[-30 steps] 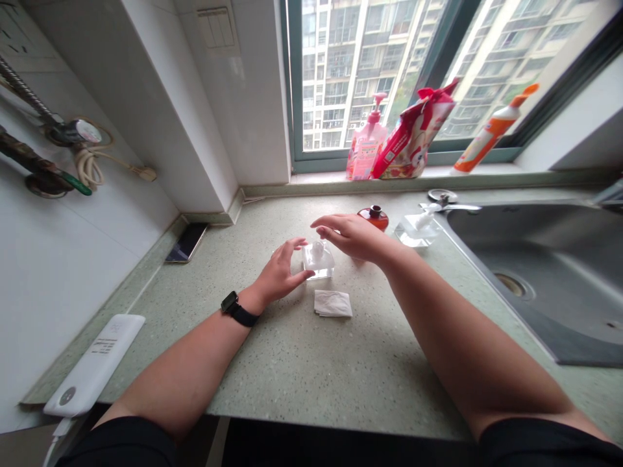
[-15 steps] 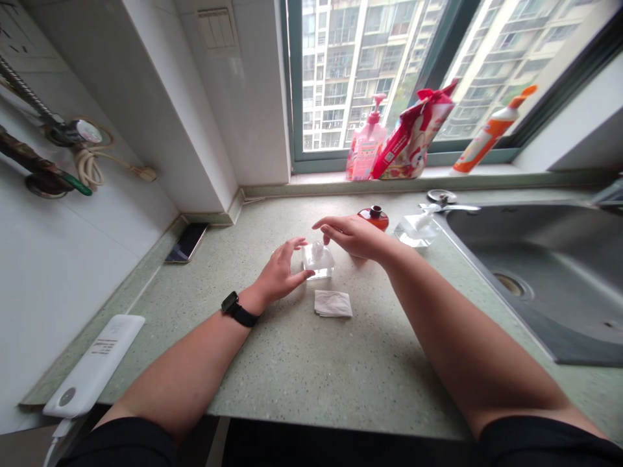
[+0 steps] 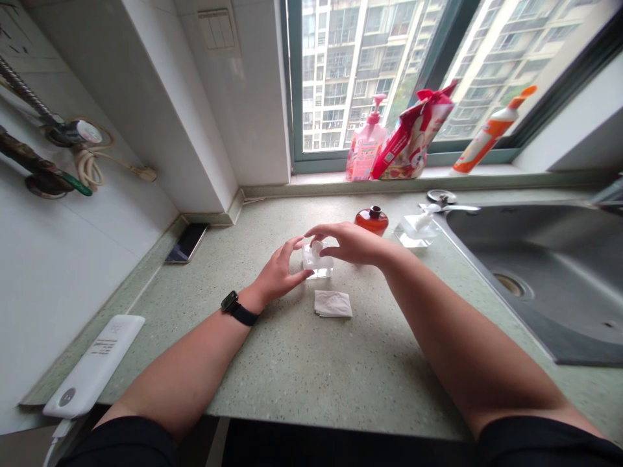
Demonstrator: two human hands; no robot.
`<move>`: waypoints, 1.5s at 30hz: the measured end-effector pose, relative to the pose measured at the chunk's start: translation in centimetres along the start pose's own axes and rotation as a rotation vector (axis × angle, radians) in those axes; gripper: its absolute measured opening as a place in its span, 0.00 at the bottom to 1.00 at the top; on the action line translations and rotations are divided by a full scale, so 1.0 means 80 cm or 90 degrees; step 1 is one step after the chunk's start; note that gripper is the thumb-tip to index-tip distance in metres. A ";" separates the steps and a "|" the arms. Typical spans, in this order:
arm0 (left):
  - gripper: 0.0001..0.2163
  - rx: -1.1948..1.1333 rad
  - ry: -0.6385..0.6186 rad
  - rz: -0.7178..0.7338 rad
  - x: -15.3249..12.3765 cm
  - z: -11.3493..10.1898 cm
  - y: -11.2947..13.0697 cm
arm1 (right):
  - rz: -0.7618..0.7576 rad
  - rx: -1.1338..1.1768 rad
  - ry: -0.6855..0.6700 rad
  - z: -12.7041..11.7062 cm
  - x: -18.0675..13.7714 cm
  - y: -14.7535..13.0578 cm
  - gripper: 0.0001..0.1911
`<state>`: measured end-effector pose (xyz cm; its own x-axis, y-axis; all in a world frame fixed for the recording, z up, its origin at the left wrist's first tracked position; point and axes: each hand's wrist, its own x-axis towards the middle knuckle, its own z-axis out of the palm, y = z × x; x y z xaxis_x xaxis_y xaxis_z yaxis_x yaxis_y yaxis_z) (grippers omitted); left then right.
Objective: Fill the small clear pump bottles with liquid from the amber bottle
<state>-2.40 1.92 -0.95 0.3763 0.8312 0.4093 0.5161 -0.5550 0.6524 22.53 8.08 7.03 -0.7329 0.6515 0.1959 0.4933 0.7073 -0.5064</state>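
Observation:
A squat, clear square bottle (image 3: 318,267) with a short rounded neck stands on the counter between my hands. My left hand (image 3: 283,267), with a dark watch on its wrist, curves round the bottle's left side, thumb at the front and fingers behind. Over the neck, my right hand (image 3: 346,243) has its thumb and fingers apart on either side; whether they touch it I cannot tell. Just in front of the bottle lies a folded white tissue (image 3: 333,304). Behind my right hand is an amber bottle (image 3: 371,221) with an open dark neck.
Another clear square container (image 3: 416,228) with a white pump top stands by the steel sink (image 3: 525,272). A phone (image 3: 187,242) and a white power bank (image 3: 95,365) lie left. The sill holds a pink pump bottle (image 3: 366,149), a red bag (image 3: 413,139) and an orange-white bottle (image 3: 487,139).
My right hand has moved left and slightly down, its thumb and fingers now around the clear bottle's neck. My left hand and the bottle stay where they were.

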 end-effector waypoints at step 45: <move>0.41 0.044 0.085 -0.061 0.002 -0.003 -0.005 | 0.042 -0.027 0.176 0.039 0.014 -0.001 0.21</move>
<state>-2.75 2.27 -0.96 0.2195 0.8747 0.4322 0.5984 -0.4706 0.6484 20.21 7.91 4.71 -0.5460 0.7423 0.3883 0.5589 0.6681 -0.4912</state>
